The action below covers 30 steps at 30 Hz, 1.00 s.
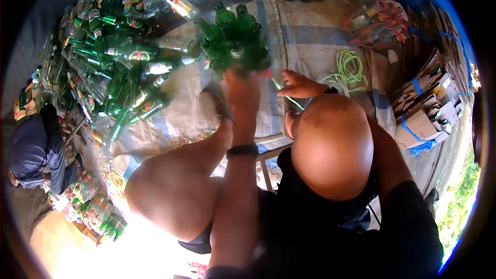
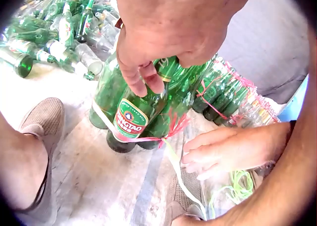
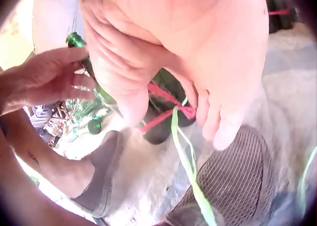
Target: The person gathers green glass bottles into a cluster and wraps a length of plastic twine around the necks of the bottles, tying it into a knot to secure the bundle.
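A bundle of green bottles (image 1: 230, 39) stands upright on the ground sheet, tied with pink string and a pale green cord (image 2: 174, 161); a front bottle carries a green and red label (image 2: 130, 121). My left hand (image 1: 242, 85) is at the near side of the bottle tops. In the left wrist view, its fingers (image 2: 151, 85) bend down over the necks; in the right wrist view, my left hand (image 3: 47, 80) looks spread and loose beside one neck. My right hand (image 1: 302, 85) is just right of the bundle, fingers loosely extended near the pink knot (image 3: 185, 111).
Loose bottles (image 1: 124, 57) lie heaped at the left. Red-stringed bundles (image 1: 374, 15) stand at the far right, with flattened cardboard (image 1: 423, 108) nearer. A coil of green cord (image 1: 351, 70) lies on the sheet (image 1: 310, 41). Another person (image 1: 31, 150) is at the far left.
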Each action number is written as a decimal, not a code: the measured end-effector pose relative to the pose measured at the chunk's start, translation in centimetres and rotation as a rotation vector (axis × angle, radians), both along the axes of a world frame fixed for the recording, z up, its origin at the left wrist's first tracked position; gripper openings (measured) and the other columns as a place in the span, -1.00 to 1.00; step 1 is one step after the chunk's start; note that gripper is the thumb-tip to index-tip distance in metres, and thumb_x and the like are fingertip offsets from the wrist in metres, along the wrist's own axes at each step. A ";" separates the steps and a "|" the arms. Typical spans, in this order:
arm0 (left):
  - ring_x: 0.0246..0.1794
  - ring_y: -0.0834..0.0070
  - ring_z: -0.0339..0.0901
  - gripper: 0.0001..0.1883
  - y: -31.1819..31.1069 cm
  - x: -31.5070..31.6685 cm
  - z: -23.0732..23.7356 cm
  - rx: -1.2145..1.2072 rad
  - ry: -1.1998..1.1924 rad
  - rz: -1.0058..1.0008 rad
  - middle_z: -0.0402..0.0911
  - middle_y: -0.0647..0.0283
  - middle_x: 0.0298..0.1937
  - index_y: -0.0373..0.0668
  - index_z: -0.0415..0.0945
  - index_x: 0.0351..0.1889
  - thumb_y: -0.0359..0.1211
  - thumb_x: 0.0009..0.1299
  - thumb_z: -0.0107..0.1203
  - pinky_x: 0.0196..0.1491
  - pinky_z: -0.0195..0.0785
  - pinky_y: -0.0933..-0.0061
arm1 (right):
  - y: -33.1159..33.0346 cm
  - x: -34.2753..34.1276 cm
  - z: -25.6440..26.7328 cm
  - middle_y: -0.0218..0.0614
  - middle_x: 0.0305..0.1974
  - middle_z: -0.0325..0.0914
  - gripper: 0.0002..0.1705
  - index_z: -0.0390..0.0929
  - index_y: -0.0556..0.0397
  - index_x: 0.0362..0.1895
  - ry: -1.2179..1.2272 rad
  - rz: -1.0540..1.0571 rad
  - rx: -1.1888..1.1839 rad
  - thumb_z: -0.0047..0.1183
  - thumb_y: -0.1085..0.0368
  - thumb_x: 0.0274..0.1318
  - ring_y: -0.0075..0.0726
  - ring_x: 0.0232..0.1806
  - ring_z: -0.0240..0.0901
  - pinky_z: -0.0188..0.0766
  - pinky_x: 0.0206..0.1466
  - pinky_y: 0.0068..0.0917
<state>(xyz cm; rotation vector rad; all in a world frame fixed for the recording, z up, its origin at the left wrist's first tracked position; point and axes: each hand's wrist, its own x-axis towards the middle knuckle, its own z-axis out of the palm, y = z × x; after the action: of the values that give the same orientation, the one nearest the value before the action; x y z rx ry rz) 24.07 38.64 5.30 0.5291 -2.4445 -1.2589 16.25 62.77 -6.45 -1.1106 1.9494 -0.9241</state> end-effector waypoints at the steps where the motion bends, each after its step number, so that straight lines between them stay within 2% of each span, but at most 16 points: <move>1: -0.06 -0.07 0.53 -0.65 0.0 0.0 0.1 -0.003 -0.002 0.002 0.53 -0.07 -0.05 -0.29 0.48 0.04 -0.31 0.40 0.27 0.00 0.42 0.06 | -0.9 1.5 -0.5 -0.15 -0.09 0.56 -0.44 0.45 0.23 0.09 0.071 -0.190 0.096 0.34 0.11 0.20 -0.31 -0.01 0.48 0.46 -0.05 -0.36; 2: -0.04 -0.06 0.53 -0.64 0.0 0.0 0.1 0.011 0.002 -0.003 0.53 -0.07 -0.05 -0.29 0.48 0.05 -0.31 0.40 0.27 0.01 0.42 0.07 | -1.6 2.6 -0.8 -0.18 -0.03 0.54 -0.34 0.32 0.25 0.18 0.141 -0.380 0.192 0.37 0.14 0.23 -0.48 -0.08 0.46 0.45 -0.10 -0.49; 3: -0.03 -0.04 0.53 -0.64 0.0 0.0 0.4 0.025 0.007 -0.008 0.54 -0.08 -0.04 -0.29 0.48 0.06 -0.31 0.40 0.27 0.02 0.42 0.08 | -2.1 2.9 0.6 -0.21 -0.14 0.60 -0.49 0.39 0.22 0.10 -0.043 -0.329 0.191 0.30 0.16 0.29 -0.43 -0.18 0.53 0.50 -0.16 -0.53; 4: -0.03 -0.04 0.53 -0.64 -0.1 0.1 0.6 0.023 0.004 -0.004 0.54 -0.08 -0.04 -0.29 0.48 0.06 -0.31 0.40 0.27 0.02 0.42 0.08 | -3.0 3.2 1.7 -0.21 -0.14 0.60 -0.49 0.39 0.22 0.10 -0.047 -0.325 0.189 0.30 0.16 0.29 -0.43 -0.18 0.53 0.50 -0.16 -0.53; 6: 0.00 -0.03 0.54 -0.62 -0.1 0.3 1.2 0.006 -0.052 -0.046 0.54 -0.09 -0.02 -0.30 0.49 0.09 -0.32 0.40 0.28 0.05 0.43 0.11 | -3.7 3.7 1.8 -0.30 -0.32 0.59 -0.65 0.47 0.15 -0.01 -0.758 -0.755 0.185 0.25 0.18 0.34 -0.47 -0.36 0.49 0.41 -0.31 -0.64; 7: 0.00 -0.03 0.54 -0.62 -0.1 0.4 1.1 0.007 -0.054 -0.043 0.54 -0.09 -0.02 -0.30 0.49 0.09 -0.32 0.40 0.28 0.05 0.43 0.11 | -3.7 3.8 2.0 -0.41 -0.45 0.52 -0.80 0.55 0.08 -0.17 -0.823 -0.794 0.183 0.22 0.22 0.36 -0.58 -0.50 0.36 0.22 -0.44 -0.67; 8: 0.02 -0.02 0.54 -0.61 -0.1 0.4 0.9 0.010 -0.064 -0.029 0.53 -0.09 -0.02 -0.30 0.49 0.10 -0.32 0.39 0.28 0.05 0.44 0.11 | -3.3 3.9 0.4 -0.41 -0.45 0.52 -0.80 0.55 0.08 -0.17 -0.823 -0.791 0.187 0.22 0.22 0.36 -0.58 -0.50 0.36 0.22 -0.44 -0.67; 10: 0.03 -0.02 0.54 -0.60 0.1 0.7 0.5 0.016 -0.073 -0.008 0.53 -0.09 -0.01 -0.31 0.49 0.12 -0.32 0.39 0.28 0.06 0.44 0.12 | -2.2 3.9 -3.3 -0.32 -0.50 0.47 -0.80 0.54 0.10 -0.34 -0.527 -0.637 0.160 0.16 0.29 0.37 -0.47 -0.52 0.32 0.19 -0.45 -0.50; 11: 0.02 -0.03 0.55 -0.61 0.3 0.9 0.3 -0.003 -0.038 0.019 0.53 -0.10 0.00 -0.32 0.49 0.11 -0.33 0.39 0.26 0.06 0.44 0.12 | -1.6 4.0 -3.5 -0.32 -0.50 0.47 -0.80 0.54 0.10 -0.34 -0.526 -0.633 0.163 0.16 0.29 0.37 -0.47 -0.52 0.32 0.19 -0.45 -0.50; 13: 0.00 -0.03 0.55 -0.61 0.5 1.2 0.2 -0.021 0.004 0.049 0.53 -0.10 0.01 -0.33 0.49 0.11 -0.34 0.39 0.24 0.05 0.45 0.12 | -1.0 3.7 -2.9 -0.12 -0.52 0.42 -0.76 0.48 0.15 -0.41 0.206 -0.499 -0.007 0.12 0.34 0.35 -0.27 -0.55 0.33 0.28 -0.39 -0.31; 14: -0.02 -0.05 0.56 -0.66 0.6 1.6 0.1 -0.131 -0.001 0.067 0.55 -0.11 -0.03 -0.33 0.50 0.06 -0.35 0.40 0.21 0.04 0.45 0.12 | -1.3 3.5 -1.2 -0.12 -0.52 0.42 -0.76 0.48 0.15 -0.41 0.211 -0.492 -0.009 0.12 0.34 0.35 -0.27 -0.55 0.33 0.28 -0.39 -0.31; 15: -0.04 -0.06 0.56 -0.70 0.8 2.2 0.0 -0.240 -0.009 0.086 0.57 -0.11 -0.07 -0.34 0.52 0.02 -0.36 0.41 0.17 0.04 0.45 0.12 | -2.0 3.3 1.5 -0.03 -0.50 0.41 -0.79 0.47 0.16 -0.40 0.164 -0.513 -0.006 0.11 0.36 0.33 -0.14 -0.52 0.36 0.30 -0.36 -0.24; 18: -0.08 -0.08 0.55 -0.78 2.1 3.7 -1.5 -0.129 -0.123 0.108 0.60 -0.09 -0.16 -0.31 0.57 -0.07 -0.37 0.42 0.11 0.04 0.44 0.07 | -3.1 2.2 5.6 0.07 -0.46 0.45 -0.83 0.49 0.16 -0.35 0.138 -0.485 0.049 0.08 0.35 0.33 0.07 -0.45 0.43 0.35 -0.30 -0.12; 22: -0.05 -0.08 0.56 -0.81 4.4 3.7 -2.4 -0.215 -0.138 0.140 0.63 -0.07 -0.19 -0.28 0.61 -0.11 -0.40 0.43 0.07 0.07 0.44 0.06 | -3.9 0.8 9.1 0.10 -0.41 0.55 -0.81 0.58 0.13 -0.28 0.255 -0.391 0.191 0.05 0.28 0.34 0.27 -0.31 0.53 0.41 -0.24 -0.01; 24: 0.12 -0.11 0.55 -0.61 4.5 2.8 -1.3 0.018 0.009 -0.018 0.60 -0.16 0.09 -0.36 0.48 0.19 -0.43 0.41 0.11 0.16 0.42 0.02 | -3.8 0.3 10.3 0.10 -0.40 0.56 -0.81 0.59 0.12 -0.28 0.265 -0.362 0.147 0.05 0.27 0.33 0.28 -0.31 0.54 0.43 -0.23 0.01; 30: 0.26 -0.19 0.46 -0.37 6.2 1.1 1.5 0.109 0.030 0.039 0.46 -0.22 0.29 -0.29 0.23 0.47 -0.44 0.41 0.10 0.25 0.38 -0.03 | -3.5 -1.6 13.0 0.06 -0.36 0.61 -0.82 0.62 0.07 -0.31 0.321 -0.303 0.121 0.08 0.25 0.25 0.28 -0.27 0.58 0.49 -0.18 0.04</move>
<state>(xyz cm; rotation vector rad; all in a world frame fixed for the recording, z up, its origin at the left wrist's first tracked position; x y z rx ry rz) 25.19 44.87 6.80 0.5803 -2.3396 -1.3797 14.67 59.26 6.57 -0.9546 2.4533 -0.8043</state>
